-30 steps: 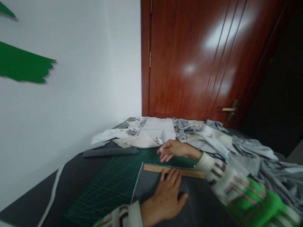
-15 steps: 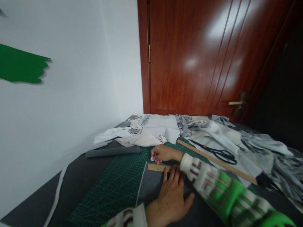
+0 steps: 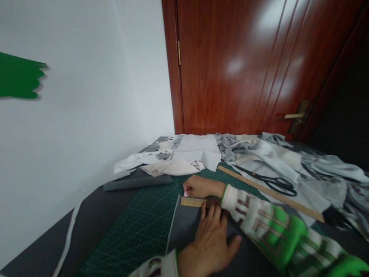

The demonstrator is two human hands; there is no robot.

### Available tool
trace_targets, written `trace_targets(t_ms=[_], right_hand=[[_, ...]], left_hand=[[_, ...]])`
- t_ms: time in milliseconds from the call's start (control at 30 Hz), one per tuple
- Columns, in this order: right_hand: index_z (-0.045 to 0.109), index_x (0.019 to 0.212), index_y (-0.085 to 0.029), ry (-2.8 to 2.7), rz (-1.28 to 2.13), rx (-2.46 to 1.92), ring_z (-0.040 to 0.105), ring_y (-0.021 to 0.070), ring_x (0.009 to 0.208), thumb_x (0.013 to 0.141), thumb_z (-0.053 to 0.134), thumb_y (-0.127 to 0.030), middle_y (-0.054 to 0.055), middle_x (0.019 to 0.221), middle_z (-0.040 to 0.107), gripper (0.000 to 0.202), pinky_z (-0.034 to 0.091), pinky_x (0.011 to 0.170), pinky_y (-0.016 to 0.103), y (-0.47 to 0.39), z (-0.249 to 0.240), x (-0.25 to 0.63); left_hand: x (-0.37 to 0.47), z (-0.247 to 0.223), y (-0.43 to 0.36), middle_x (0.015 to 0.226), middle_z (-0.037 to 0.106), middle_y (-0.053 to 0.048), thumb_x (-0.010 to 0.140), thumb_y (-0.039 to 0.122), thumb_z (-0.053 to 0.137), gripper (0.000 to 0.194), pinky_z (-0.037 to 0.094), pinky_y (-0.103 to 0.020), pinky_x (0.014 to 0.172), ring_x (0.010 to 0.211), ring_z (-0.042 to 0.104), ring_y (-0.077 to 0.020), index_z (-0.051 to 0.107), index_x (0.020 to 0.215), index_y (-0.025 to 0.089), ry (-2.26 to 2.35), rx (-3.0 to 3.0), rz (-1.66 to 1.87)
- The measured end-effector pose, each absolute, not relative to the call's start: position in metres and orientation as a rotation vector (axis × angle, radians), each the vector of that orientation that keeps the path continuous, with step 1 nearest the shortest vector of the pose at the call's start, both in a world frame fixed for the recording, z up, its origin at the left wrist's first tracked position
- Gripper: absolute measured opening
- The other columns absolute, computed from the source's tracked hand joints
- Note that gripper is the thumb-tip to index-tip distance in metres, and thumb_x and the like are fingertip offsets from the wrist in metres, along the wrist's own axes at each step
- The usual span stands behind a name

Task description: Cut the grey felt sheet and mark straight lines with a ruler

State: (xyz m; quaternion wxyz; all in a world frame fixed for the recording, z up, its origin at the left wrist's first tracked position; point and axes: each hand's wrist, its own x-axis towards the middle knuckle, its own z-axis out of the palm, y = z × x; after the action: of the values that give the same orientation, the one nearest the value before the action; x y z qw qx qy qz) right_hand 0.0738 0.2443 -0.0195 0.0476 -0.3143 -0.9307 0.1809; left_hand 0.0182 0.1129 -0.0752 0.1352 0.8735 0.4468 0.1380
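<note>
Pinching pink piece (image 3: 186,194) in right hand (image 3: 198,186), just beyond crosswise wooden ruler (image 3: 190,202); pressing ruler with left hand (image 3: 210,242), fingers apart.

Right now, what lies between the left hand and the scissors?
Going from the left hand to the scissors, the head view shows the right sleeve, then some green cutting mat, then the long wooden ruler.
</note>
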Motion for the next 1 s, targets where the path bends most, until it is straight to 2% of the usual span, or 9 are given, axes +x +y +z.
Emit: trace_targets(t_ms=[167, 400, 567, 633, 833, 1000], right_hand=[[0.075, 0.092, -0.011, -2.895, 0.449, -0.963, 0.062, 0.0143, 0.072, 0.084, 0.063, -0.018, 0.01, 0.087, 0.076, 0.016, 0.034, 0.058, 0.022, 0.243, -0.021, 0.072], [0.074, 0.094, -0.013, -2.926, 0.358, -1.004, 0.068, 0.0175, 0.079, 0.085, 0.059, -0.018, 0.011, 0.091, 0.077, 0.019, 0.035, 0.057, 0.023, 0.24, -0.022, 0.072], [0.072, 0.097, -0.013, -2.933, 0.304, -1.006, 0.069, 0.0186, 0.083, 0.088, 0.057, -0.022, 0.012, 0.093, 0.076, 0.02, 0.036, 0.059, 0.024, 0.238, -0.024, 0.072], [0.072, 0.098, -0.013, -2.942, 0.286, -0.99, 0.069, 0.0189, 0.086, 0.089, 0.055, -0.021, 0.012, 0.095, 0.076, 0.02, 0.037, 0.06, 0.023, 0.236, -0.025, 0.073], [0.072, 0.097, -0.009, -3.006, 0.212, -1.017, 0.071, 0.0238, 0.083, 0.089, 0.053, -0.018, 0.017, 0.094, 0.075, 0.023, 0.035, 0.056, 0.026, 0.228, -0.015, 0.075], [0.073, 0.096, -0.007, -3.081, 0.156, -1.028, 0.07, 0.0236, 0.084, 0.088, 0.055, -0.013, 0.017, 0.093, 0.075, 0.021, 0.035, 0.056, 0.027, 0.222, -0.004, 0.086]], left_hand=[[0.019, -0.07, 0.112, 0.153, 0.036, -0.018, 0.093, 0.057, 0.041, 0.065, 0.006, -0.055, 0.12, 0.146, 0.02, -0.032, 0.044, 0.141, 0.014, 1.288, 2.536, 0.353], [0.018, -0.072, 0.119, 0.148, 0.042, -0.02, 0.091, 0.057, 0.044, 0.066, 0.006, -0.056, 0.12, 0.143, 0.026, -0.0369, 0.05, 0.137, 0.011, 1.277, 2.514, 0.27], [0.017, -0.068, 0.121, 0.153, 0.033, -0.02, 0.091, 0.056, 0.044, 0.069, 0.005, -0.056, 0.12, 0.145, 0.019, -0.0355, 0.041, 0.144, 0.011, 1.223, 2.509, 0.238], [0.017, -0.066, 0.12, 0.154, 0.031, -0.02, 0.091, 0.055, 0.046, 0.068, 0.005, -0.056, 0.12, 0.146, 0.018, -0.0351, 0.042, 0.142, 0.011, 1.22, 2.497, 0.233], [0.016, -0.063, 0.114, 0.154, 0.034, -0.017, 0.092, 0.054, 0.046, 0.062, 0.006, -0.054, 0.121, 0.146, 0.02, -0.0325, 0.045, 0.141, 0.015, 1.24, 2.51, 0.288], [0.014, -0.066, 0.113, 0.155, 0.032, -0.017, 0.093, 0.055, 0.045, 0.067, 0.01, -0.054, 0.121, 0.146, 0.02, -0.0323, 0.035, 0.147, 0.016, 1.241, 2.529, 0.304]])
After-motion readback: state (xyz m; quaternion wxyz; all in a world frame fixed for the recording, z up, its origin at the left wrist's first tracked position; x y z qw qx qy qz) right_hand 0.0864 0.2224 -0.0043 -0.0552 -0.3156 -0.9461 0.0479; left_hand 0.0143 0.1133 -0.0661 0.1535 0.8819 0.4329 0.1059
